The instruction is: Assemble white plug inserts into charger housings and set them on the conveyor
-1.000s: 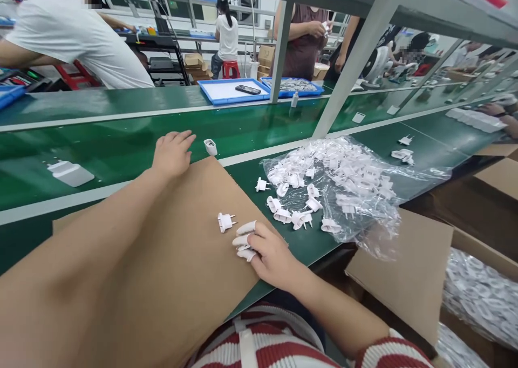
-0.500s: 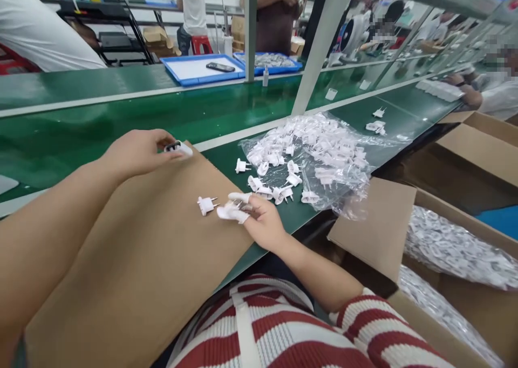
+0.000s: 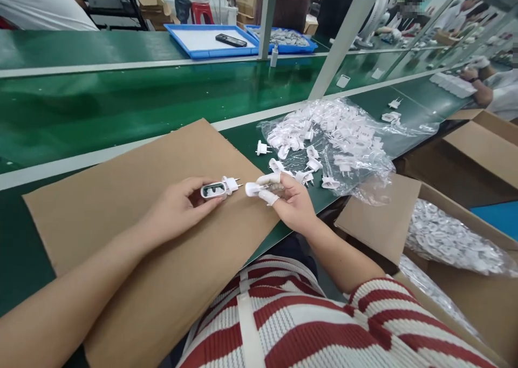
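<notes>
My left hand is closed around a white oval housing, whose open side faces up and shows a dark interior. Right beside it, a white two-pin plug piece lies on the cardboard sheet with its pins pointing right; I cannot tell whether the housing touches it. White covers wrap the thumb and a fingertip of my right hand, which pinches another white plug piece by its pin end, just above the cardboard. Only a small gap parts the two hands.
A plastic bag of white plug pieces spills onto the green bench at right, several pieces loose in front. Cartons holding bagged parts stand at my right. Behind are blue trays, a phone, a slanted post and co-workers.
My left hand has come from the cardboard's far edge toward me and right, bringing the housing beside the lying plug piece. My right hand still holds its plug piece. The view has tilted down.
</notes>
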`<state>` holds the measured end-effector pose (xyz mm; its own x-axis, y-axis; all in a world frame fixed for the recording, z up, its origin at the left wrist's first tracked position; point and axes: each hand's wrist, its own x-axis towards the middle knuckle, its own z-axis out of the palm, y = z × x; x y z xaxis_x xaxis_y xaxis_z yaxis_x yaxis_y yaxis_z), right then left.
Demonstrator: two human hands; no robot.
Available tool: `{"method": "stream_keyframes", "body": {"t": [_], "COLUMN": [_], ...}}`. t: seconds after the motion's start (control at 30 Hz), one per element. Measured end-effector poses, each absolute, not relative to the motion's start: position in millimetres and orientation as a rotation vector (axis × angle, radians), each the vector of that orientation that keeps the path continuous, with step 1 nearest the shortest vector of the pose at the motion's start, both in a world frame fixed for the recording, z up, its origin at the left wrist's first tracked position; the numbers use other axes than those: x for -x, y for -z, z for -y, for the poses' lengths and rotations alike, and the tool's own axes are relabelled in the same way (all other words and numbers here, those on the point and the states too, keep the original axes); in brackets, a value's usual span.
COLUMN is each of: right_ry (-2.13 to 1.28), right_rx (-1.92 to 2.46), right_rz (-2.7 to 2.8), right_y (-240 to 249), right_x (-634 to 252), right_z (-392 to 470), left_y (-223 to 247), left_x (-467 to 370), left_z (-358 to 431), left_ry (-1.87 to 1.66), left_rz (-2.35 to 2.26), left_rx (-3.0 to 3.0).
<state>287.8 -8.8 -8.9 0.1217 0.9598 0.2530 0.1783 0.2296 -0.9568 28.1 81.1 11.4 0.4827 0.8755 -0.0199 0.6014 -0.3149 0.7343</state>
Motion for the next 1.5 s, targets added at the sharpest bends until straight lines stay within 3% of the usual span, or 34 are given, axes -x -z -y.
{"method": "stream_keyframes", "body": {"t": [0.23,0.4,1.0,1.5], "right_ry": [-0.425,-0.551,-0.107,-0.172], "right_rx": [1.303,1.383,1.19,1.474], "right_rz": [1.793,1.777,2.221,2.194], "right_y": [-4.2,13.6,-17.1,-24.0], "right_x": [-275.6,-276.1,-239.6,-224.6], "right_z": [11.3,4.4,-31.2,-27.3], "left_y": [-2.2,-3.3,5.2,-5.6], "left_x": [-30.2,-31.9,-29.7,-23.0], "left_z": [-77.5,-74.5,-76.0,-76.7], "left_ry": [-0.547,-0.551,-0.605,-0.526], "left_rz": [-1.143,-1.13,-0.954,-1.093], "left_rx": [-1.878,-1.874,-1.901,-2.799]}}
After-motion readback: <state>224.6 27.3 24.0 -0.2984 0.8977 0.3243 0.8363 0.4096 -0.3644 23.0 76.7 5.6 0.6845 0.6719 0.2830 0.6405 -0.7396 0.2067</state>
